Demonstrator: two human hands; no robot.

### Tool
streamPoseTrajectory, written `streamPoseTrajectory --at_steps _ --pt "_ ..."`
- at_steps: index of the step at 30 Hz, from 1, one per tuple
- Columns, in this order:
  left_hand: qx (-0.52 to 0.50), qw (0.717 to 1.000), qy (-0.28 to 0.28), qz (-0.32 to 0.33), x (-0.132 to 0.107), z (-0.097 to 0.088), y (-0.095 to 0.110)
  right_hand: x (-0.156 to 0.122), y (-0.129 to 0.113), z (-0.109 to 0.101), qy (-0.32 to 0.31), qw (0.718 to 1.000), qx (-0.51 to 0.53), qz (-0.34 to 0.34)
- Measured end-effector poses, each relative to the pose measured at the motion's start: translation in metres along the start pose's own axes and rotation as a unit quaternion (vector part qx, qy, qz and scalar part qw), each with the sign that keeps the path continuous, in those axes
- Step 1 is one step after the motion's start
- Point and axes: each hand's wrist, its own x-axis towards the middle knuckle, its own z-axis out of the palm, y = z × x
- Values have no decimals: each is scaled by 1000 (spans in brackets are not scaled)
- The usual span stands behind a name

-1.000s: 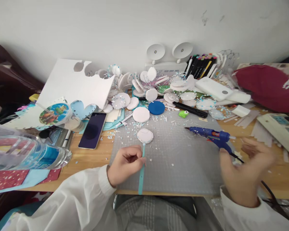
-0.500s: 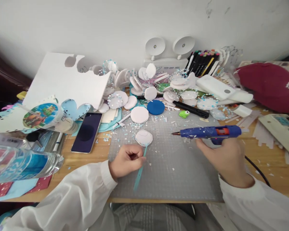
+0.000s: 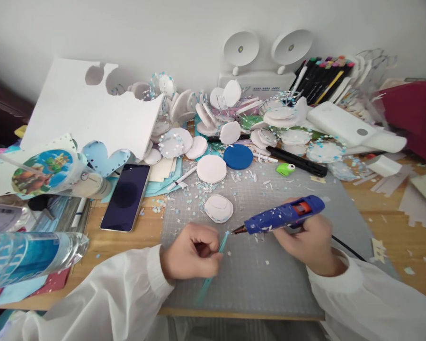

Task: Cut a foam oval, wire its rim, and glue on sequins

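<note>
My left hand (image 3: 193,251) is closed on a slim teal pair of tweezers (image 3: 205,288). Their tip points up and away from me, with what looks like a tiny pale-blue piece (image 3: 227,233) at its end. My right hand (image 3: 307,241) grips a blue hot glue gun (image 3: 282,215), speckled with white bits. Its dark nozzle points left, very close to the tweezers' tip; whether they touch I cannot tell. Just beyond lies a round white foam disc (image 3: 218,208) with small bluish pieces along its near edge. A grey cutting mat (image 3: 262,279) lies under both hands.
A phone (image 3: 126,198), a drink cup (image 3: 66,173) and a water bottle (image 3: 31,255) are at the left. Foam discs, a blue round lid (image 3: 238,157), a black cutter (image 3: 296,161) and a green punch (image 3: 286,169) lie beyond the mat. The gun's cord (image 3: 348,247) trails right.
The glue gun has come left and tilted, bringing its nozzle to the tweezers' tip. The tweezers have moved off the foam disc's edge. My view has shifted slightly.
</note>
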Motion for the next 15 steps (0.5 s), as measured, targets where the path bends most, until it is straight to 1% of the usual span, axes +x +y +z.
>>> streamPoseTrajectory --at_steps 3,9,15 --pt "0 1000 3 2 -1 -1 0 1 1 2 4 1000 3 5" --pt "-3 1000 2 3 -1 0 -1 4 -3 0 -17 1000 19 -10" --pt "7 1000 2 8 1 1 1 2 -1 1 -21 1000 14 -1"
